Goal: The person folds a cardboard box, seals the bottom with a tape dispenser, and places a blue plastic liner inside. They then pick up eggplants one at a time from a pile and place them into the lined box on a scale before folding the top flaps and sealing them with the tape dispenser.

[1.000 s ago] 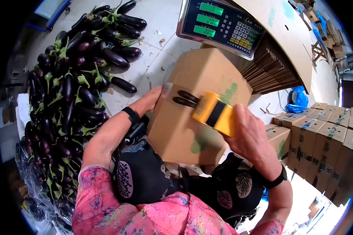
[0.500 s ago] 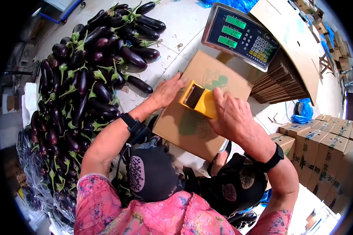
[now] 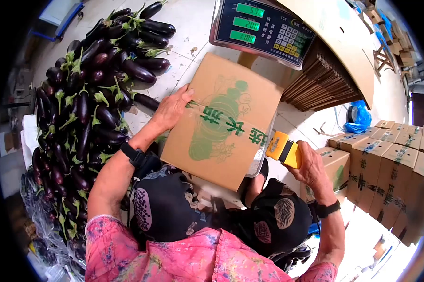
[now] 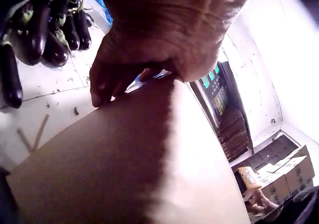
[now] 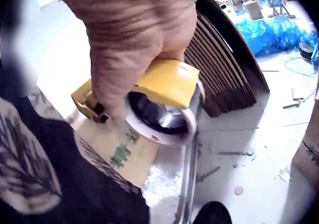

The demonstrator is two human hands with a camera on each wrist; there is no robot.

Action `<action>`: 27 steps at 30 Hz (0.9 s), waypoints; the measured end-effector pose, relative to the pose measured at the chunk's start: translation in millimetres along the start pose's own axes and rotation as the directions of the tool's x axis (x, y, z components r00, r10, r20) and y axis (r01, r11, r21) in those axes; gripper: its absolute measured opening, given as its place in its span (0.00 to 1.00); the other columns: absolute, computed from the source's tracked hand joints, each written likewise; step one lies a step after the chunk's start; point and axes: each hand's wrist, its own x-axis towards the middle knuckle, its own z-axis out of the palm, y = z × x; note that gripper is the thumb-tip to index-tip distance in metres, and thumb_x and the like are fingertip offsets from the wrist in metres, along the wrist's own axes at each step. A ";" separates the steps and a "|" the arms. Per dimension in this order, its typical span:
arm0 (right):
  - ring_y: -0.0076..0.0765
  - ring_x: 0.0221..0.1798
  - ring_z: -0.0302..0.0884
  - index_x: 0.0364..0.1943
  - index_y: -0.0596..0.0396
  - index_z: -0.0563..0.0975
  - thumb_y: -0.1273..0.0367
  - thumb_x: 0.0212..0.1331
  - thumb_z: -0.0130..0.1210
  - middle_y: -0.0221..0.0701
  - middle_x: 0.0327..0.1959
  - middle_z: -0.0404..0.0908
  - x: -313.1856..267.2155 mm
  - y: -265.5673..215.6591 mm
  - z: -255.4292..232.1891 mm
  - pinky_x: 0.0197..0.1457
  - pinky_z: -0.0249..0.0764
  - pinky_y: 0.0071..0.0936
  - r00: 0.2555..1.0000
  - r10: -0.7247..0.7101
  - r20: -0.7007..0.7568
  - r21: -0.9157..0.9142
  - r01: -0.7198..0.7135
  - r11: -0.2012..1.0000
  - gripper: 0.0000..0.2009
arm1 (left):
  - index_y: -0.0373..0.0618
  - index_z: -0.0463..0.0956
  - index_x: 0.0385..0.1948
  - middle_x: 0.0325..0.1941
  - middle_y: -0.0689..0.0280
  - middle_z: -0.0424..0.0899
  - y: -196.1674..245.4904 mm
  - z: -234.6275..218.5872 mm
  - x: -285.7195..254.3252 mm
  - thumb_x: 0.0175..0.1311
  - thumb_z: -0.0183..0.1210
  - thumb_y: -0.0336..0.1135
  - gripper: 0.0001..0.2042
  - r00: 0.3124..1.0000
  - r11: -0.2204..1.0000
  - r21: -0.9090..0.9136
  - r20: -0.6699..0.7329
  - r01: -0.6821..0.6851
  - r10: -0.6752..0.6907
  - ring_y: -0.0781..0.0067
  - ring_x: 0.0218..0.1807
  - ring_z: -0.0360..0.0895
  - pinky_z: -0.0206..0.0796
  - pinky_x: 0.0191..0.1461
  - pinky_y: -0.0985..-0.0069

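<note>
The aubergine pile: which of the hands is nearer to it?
Left. The left hand rests on the box edge right beside the aubergines; the right hand grips the tape dispenser across the box.

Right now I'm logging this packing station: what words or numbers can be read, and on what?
"200", decimal point unclear: middle green readout on the scale; the readouts above and below are too blurred.
Scale keypad labels: too small.
Cardboard box: three green Chinese characters, middle perhaps "长", the rest unclear.
Stacked boxes: print too small.
</note>
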 end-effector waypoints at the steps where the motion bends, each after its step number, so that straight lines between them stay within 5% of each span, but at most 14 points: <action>1: 0.56 0.41 0.78 0.48 0.57 0.68 0.58 0.51 0.68 0.45 0.37 0.75 2.3 5.5 9.4 0.43 0.76 0.44 1.000 -0.014 -0.022 0.026 0.014 1.000 0.27 | 0.41 0.64 0.68 0.62 0.45 0.77 -3.8 -0.1 0.4 0.75 0.41 0.58 0.31 1.000 1.000 0.022 0.015 -0.003 0.003 0.46 0.64 0.74 0.63 0.67 0.64; 3: 0.57 0.42 0.78 0.49 0.58 0.68 0.60 0.50 0.68 0.45 0.38 0.75 2.9 15.8 25.5 0.44 0.75 0.44 0.997 -0.027 -0.067 0.073 0.032 0.997 0.27 | 0.40 0.64 0.68 0.61 0.48 0.78 -10.2 0.1 3.3 0.75 0.41 0.58 0.32 0.998 0.998 0.061 0.055 -0.018 0.015 0.50 0.64 0.75 0.63 0.67 0.67; 7: 0.61 0.44 0.76 0.50 0.60 0.68 0.65 0.48 0.67 0.48 0.40 0.75 23.3 22.5 54.1 0.46 0.75 0.45 0.995 -0.074 -0.066 0.230 0.087 0.969 0.26 | 0.37 0.67 0.66 0.61 0.55 0.79 -4.9 1.6 3.9 0.75 0.41 0.59 0.33 0.984 0.964 -0.233 0.148 0.129 -0.096 0.61 0.61 0.76 0.64 0.66 0.68; 9: 0.63 0.44 0.76 0.51 0.60 0.67 0.67 0.49 0.64 0.50 0.40 0.75 31.9 23.5 81.3 0.47 0.75 0.47 0.993 -0.059 -0.098 0.311 0.087 0.946 0.25 | 0.37 0.68 0.65 0.61 0.59 0.79 0.2 1.0 2.5 0.76 0.42 0.58 0.32 0.942 0.837 -0.467 0.300 0.284 -0.152 0.66 0.60 0.76 0.65 0.66 0.70; 13: 0.62 0.42 0.76 0.50 0.60 0.68 0.67 0.48 0.63 0.49 0.38 0.75 24.2 18.8 90.2 0.44 0.75 0.48 0.980 -0.027 -0.195 0.326 0.091 0.941 0.25 | 0.37 0.65 0.67 0.64 0.59 0.76 10.3 10.6 -1.7 0.77 0.42 0.55 0.30 0.902 0.632 -0.656 0.394 0.412 -0.179 0.68 0.62 0.75 0.68 0.66 0.70; 19: 0.60 0.40 0.76 0.48 0.59 0.69 0.67 0.44 0.67 0.46 0.35 0.74 -29.2 7.4 12.1 0.42 0.74 0.45 0.992 0.085 -0.094 0.188 -0.066 0.980 0.26 | 0.38 0.61 0.69 0.66 0.57 0.73 26.8 52.9 3.2 0.77 0.42 0.53 0.30 0.861 0.421 -0.773 0.507 0.475 -0.039 0.68 0.62 0.76 0.71 0.66 0.68; 22: 0.60 0.38 0.77 0.47 0.59 0.69 0.65 0.46 0.67 0.46 0.34 0.75 -19.8 -32.8 -37.7 0.41 0.74 0.45 0.994 0.029 -0.108 0.047 -0.024 0.999 0.25 | 0.39 0.61 0.70 0.67 0.56 0.73 9.1 74.9 14.2 0.78 0.41 0.54 0.30 0.762 0.236 -0.729 0.642 0.642 -0.089 0.67 0.62 0.76 0.70 0.67 0.67; 23: 0.60 0.38 0.77 0.47 0.59 0.68 0.65 0.46 0.67 0.46 0.34 0.75 -11.5 -43.7 -45.3 0.40 0.73 0.46 0.996 0.027 -0.085 0.017 -0.026 1.000 0.26 | 0.42 0.59 0.71 0.70 0.56 0.69 -2.8 75.7 18.3 0.78 0.38 0.55 0.30 0.761 0.270 -0.728 0.647 0.630 -0.033 0.65 0.66 0.72 0.65 0.71 0.66; 26: 0.60 0.39 0.78 0.44 0.59 0.68 0.61 0.49 0.69 0.47 0.35 0.76 23.8 -82.8 -59.7 0.39 0.73 0.48 0.998 0.056 0.001 -0.043 -0.056 0.998 0.25 | 0.41 0.60 0.71 0.68 0.57 0.71 -9.5 64.7 14.1 0.80 0.35 0.54 0.29 0.842 0.480 -0.706 0.518 0.520 -0.149 0.65 0.66 0.72 0.63 0.72 0.67; 27: 0.59 0.38 0.79 0.42 0.58 0.67 0.60 0.50 0.69 0.47 0.35 0.77 36.4 -97.2 -62.5 0.38 0.74 0.48 1.000 0.014 -0.021 -0.053 -0.015 0.999 0.25 | 0.40 0.59 0.71 0.68 0.57 0.71 -15.2 55.0 15.3 0.80 0.34 0.54 0.30 0.869 0.663 -0.609 0.476 0.436 -0.134 0.65 0.66 0.72 0.62 0.73 0.68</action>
